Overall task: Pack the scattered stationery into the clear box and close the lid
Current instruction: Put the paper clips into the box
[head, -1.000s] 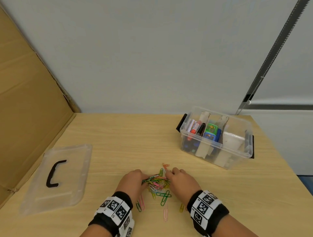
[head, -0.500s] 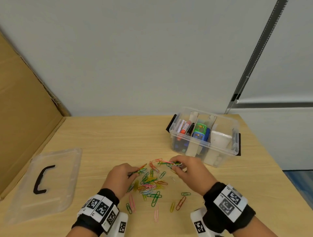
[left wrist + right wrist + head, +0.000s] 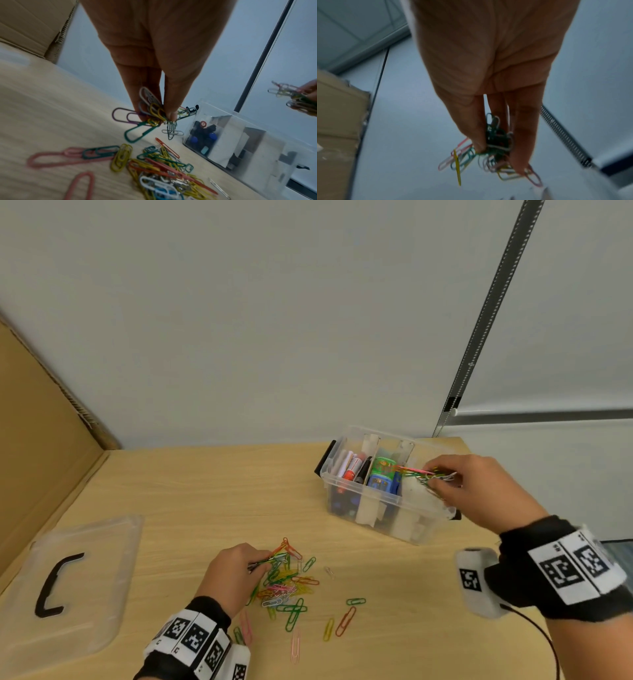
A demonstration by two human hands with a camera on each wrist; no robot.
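Note:
A clear box (image 3: pixel 346 494) with pens and a blue-green item stands at the back right of the table. My right hand (image 3: pixel 442 479) hovers over its right compartment and pinches a bunch of coloured paper clips (image 3: pixel 494 152). My left hand (image 3: pixel 260 565) pinches a smaller bunch of clips (image 3: pixel 152 115) just above the loose pile of clips (image 3: pixel 287 583) in front of me. The clear lid (image 3: pixel 68 587) with a black handle lies flat at the left. The box (image 3: pixel 240 146) also shows in the left wrist view.
Single clips (image 3: pixel 346 619) lie scattered right of and in front of the pile. A cardboard wall (image 3: pixel 37 440) rises along the table's left side. The table's right edge runs just past the box.
My right hand has lifted a bunch of clips from the pile and carried it right and back over the box. My left hand stays at the pile, now holding clips.

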